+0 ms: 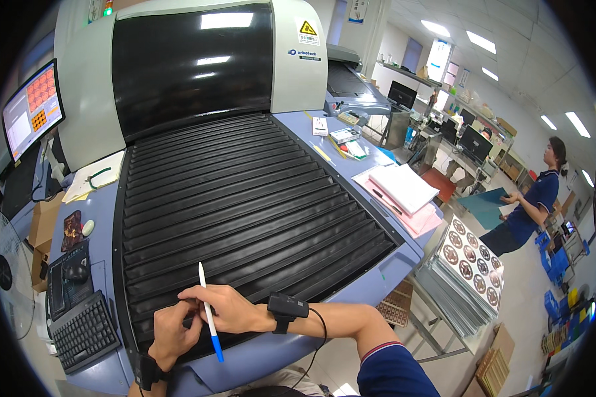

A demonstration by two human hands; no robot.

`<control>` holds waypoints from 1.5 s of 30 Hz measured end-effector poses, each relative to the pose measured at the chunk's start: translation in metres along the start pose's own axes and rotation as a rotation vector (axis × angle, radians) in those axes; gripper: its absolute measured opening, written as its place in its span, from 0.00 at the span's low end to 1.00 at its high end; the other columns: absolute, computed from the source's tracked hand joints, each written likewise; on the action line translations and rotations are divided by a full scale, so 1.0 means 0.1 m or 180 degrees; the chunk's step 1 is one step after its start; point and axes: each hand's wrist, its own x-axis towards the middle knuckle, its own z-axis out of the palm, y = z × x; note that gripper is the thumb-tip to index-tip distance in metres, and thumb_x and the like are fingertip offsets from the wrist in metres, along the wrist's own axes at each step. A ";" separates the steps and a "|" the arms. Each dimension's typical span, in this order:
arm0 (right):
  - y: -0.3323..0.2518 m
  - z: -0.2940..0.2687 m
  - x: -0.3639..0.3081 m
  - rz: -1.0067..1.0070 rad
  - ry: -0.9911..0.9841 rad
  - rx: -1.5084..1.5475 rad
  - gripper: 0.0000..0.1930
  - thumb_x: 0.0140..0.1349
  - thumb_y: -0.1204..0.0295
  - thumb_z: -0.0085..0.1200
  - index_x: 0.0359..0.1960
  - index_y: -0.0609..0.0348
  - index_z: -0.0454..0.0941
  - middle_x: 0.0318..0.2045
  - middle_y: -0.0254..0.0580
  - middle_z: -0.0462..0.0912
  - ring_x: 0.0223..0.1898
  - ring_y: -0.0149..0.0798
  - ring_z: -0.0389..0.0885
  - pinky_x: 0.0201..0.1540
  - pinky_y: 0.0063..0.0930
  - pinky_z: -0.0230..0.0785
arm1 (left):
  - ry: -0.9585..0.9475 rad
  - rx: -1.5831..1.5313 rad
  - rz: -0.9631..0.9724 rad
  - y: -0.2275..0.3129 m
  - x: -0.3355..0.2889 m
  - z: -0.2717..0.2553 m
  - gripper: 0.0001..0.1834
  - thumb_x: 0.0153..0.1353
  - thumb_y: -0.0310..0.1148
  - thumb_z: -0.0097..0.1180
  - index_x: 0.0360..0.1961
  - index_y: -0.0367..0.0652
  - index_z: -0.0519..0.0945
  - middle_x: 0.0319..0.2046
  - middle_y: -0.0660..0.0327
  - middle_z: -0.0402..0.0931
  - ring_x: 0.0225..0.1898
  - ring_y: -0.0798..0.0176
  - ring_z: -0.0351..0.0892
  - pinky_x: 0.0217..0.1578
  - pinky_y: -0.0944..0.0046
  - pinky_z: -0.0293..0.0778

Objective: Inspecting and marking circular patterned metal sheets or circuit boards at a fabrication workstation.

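Observation:
A white pen with a blue end (216, 345) slants across my right hand (228, 308); its white end points away from me and its blue end toward me. My right hand is closed around it, between thumb and fingers. My left hand (177, 331) is close beside it, fingers curled and thumb bent in, its fingertips meeting those of my right hand. Whatever it may pinch is hidden. Both hands are over the near left part of a black ribbed bed (245, 205) of a large machine. A dark strapped device (287, 307) sits on my right wrist.
A keyboard (86, 334), mouse (77, 272) and fan (8, 271) are left. Pliers (100, 177) lie on papers. Right of the bed are a paper stack (404, 188) and a pile of panels (467, 264) with round patterns. A person (533, 205) holding a green sheet stands farther right.

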 end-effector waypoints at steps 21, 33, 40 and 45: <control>-0.01 0.02 0.01 -0.0141 0.0267 0.0034 0.22 0.55 0.83 0.57 0.55 0.62 0.74 0.35 0.48 0.83 0.36 0.48 0.86 0.40 0.35 0.79 | 0.0022 -0.0228 -0.0193 0.04 -0.03 0.00 0.11 0.52 0.17 0.61 0.38 0.34 0.78 0.28 0.52 0.84 0.30 0.56 0.88 0.32 0.64 0.81; 0.03 0.03 -0.01 -0.0189 0.0210 0.0048 0.21 0.58 0.82 0.57 0.55 0.63 0.74 0.37 0.48 0.83 0.38 0.46 0.86 0.41 0.33 0.80 | 0.0106 -0.0297 -0.0290 -0.01 -0.05 0.01 0.09 0.52 0.17 0.62 0.36 0.33 0.79 0.28 0.51 0.84 0.30 0.55 0.89 0.32 0.64 0.81; 0.04 0.06 -0.01 -0.0213 0.0202 0.0035 0.21 0.58 0.82 0.58 0.55 0.63 0.74 0.38 0.48 0.83 0.38 0.47 0.86 0.42 0.34 0.80 | 0.0038 -0.0286 -0.0266 -0.03 -0.05 0.00 0.08 0.52 0.17 0.63 0.34 0.33 0.79 0.27 0.50 0.84 0.29 0.55 0.88 0.32 0.64 0.81; 0.01 0.04 0.00 -0.0155 0.0117 0.0009 0.21 0.58 0.82 0.58 0.54 0.63 0.74 0.38 0.48 0.83 0.40 0.47 0.86 0.43 0.34 0.81 | 0.0070 -0.0282 -0.0192 -0.04 -0.06 0.02 0.08 0.51 0.17 0.62 0.34 0.33 0.79 0.27 0.51 0.84 0.28 0.55 0.88 0.32 0.64 0.81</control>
